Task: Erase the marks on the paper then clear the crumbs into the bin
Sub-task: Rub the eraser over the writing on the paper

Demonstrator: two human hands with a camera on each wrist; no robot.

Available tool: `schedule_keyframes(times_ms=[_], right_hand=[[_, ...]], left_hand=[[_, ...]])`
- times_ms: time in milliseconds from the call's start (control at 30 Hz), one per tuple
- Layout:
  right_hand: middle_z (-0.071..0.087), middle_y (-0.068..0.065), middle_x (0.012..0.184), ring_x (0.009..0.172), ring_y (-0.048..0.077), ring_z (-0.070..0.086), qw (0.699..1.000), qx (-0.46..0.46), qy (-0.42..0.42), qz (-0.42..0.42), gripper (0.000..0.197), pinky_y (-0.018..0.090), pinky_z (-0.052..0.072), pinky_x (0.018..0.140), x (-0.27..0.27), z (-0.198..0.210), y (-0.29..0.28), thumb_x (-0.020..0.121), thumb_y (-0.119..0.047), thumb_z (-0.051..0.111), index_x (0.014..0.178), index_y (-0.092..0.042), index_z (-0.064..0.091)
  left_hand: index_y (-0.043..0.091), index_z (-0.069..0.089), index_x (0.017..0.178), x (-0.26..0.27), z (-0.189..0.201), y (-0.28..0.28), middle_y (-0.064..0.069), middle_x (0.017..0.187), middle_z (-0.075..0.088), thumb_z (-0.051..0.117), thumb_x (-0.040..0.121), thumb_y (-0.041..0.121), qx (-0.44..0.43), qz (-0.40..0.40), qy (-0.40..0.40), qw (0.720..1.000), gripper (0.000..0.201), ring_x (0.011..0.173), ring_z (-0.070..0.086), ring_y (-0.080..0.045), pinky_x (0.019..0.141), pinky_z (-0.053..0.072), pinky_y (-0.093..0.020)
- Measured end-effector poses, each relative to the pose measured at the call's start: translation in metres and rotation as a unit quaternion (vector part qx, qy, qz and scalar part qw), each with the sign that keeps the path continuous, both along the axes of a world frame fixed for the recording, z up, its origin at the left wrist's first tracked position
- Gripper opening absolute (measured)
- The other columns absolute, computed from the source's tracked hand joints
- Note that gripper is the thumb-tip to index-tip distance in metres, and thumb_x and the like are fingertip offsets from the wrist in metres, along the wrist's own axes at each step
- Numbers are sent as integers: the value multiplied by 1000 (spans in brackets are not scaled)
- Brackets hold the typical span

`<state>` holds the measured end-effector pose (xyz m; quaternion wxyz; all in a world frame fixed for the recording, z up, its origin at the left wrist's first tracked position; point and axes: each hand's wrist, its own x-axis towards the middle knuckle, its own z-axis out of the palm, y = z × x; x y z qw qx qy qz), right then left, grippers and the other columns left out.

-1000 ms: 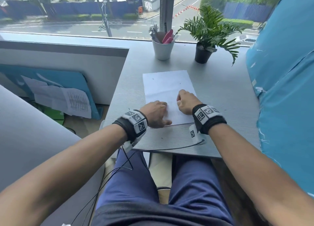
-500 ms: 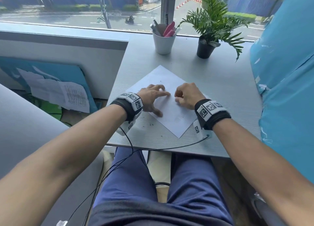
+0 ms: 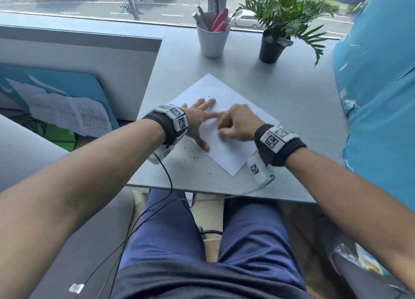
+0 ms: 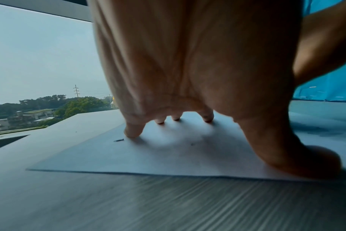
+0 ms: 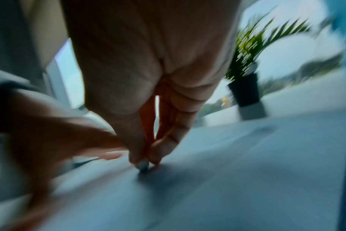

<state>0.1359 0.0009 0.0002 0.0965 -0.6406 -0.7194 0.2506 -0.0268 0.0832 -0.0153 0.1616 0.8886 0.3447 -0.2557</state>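
Observation:
A white sheet of paper [image 3: 231,157] lies cornerwise on the grey desk [image 3: 292,110]. My left hand [image 3: 201,119] presses it flat with spread, straight fingers [image 4: 132,131] and the thumb near its left edge. My right hand [image 3: 233,124] hovers over the middle of the sheet and pinches a small grey-white eraser [image 5: 143,166], whose tip touches the paper [image 5: 237,164]. Dark eraser crumbs [image 3: 195,157] lie on the desk left of the sheet, and a few crumbs [image 4: 118,140] lie on the sheet [image 4: 168,157]. No bin is in view.
A white cup of pens [image 3: 213,40] and a potted plant [image 3: 272,44] stand at the back of the desk by the window. A blue panel [image 3: 379,101] borders the right side. The desk's front edge [image 3: 202,187] is above my lap, and wrist cables hang over it.
The paper has been turned from straight to cornerwise. My left hand has spread flat on it, and my right hand with the eraser has shifted left, close to the left fingers.

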Motion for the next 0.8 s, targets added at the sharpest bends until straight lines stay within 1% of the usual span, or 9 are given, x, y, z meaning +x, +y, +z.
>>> schedule_keyframes(times_ms=[67,133,233,300,433,567,600,733,800], right_hand=[[76,4,82,73,11,67,997,35,-6,-73,14,23,55,77,19,2,13,76,-17,71,86,-13,80],[75,3,82,73,10,66,994,53,-2,-92,13,23,55,77,11,-1,10,75,-16,71,85,-13,80],[74,0,83,73,10,67,1000,8,15,9,10,19,55,72,-26,-6,-17,79,-15,72,86,-13,79],[75,-1,83,73,11,68,1000,-9,17,15,10,21,55,72,-18,-2,-12,78,-16,72,86,-13,79],[75,4,80,69,9,63,991,51,28,-123,12,22,54,72,20,-1,9,75,-17,72,82,-11,79],[74,-1,81,72,10,67,999,-21,35,28,9,21,55,71,-25,-5,-24,78,-16,73,85,-12,78],[75,-1,80,73,11,68,999,-24,32,31,9,23,55,73,-22,-1,-22,78,-16,73,84,-12,79],[75,4,83,79,15,70,992,48,30,-111,12,22,53,77,16,0,5,75,-17,72,83,-12,79],[75,2,84,74,12,68,997,34,23,-66,10,18,52,72,-3,-5,-6,76,-17,74,84,-12,79]], left_hand=[[52,-8,149,0,-1,0,4,159,-28,81,53,70,-6,3,-2,1000,133,147,-23,-24,113,2,-65],[53,-10,149,-1,-2,0,5,158,-30,81,51,71,-7,7,0,1000,135,146,-25,-24,113,0,-65],[53,-13,147,1,-3,0,5,157,-32,81,49,73,-10,7,1,1000,137,145,-26,-24,112,-2,-66],[52,-12,148,1,-2,-1,5,157,-31,81,50,71,-11,7,2,1000,136,146,-25,-24,113,-1,-66],[51,-9,149,1,-2,-3,4,159,-28,82,51,70,-10,10,-6,1000,135,147,-24,-25,112,1,-66],[52,-11,148,2,-2,-2,4,158,-30,84,49,69,-6,6,-2,1000,138,147,-24,-25,113,1,-67],[52,-11,149,1,-1,-1,4,159,-29,84,48,69,-6,4,-1,1000,140,147,-24,-25,113,1,-67],[50,-10,149,2,-1,-3,4,159,-29,84,48,69,-12,16,0,1000,140,146,-25,-25,112,1,-67],[51,-11,149,4,-2,-4,4,158,-30,84,47,69,-13,19,-1,1000,141,146,-25,-25,112,0,-67]])
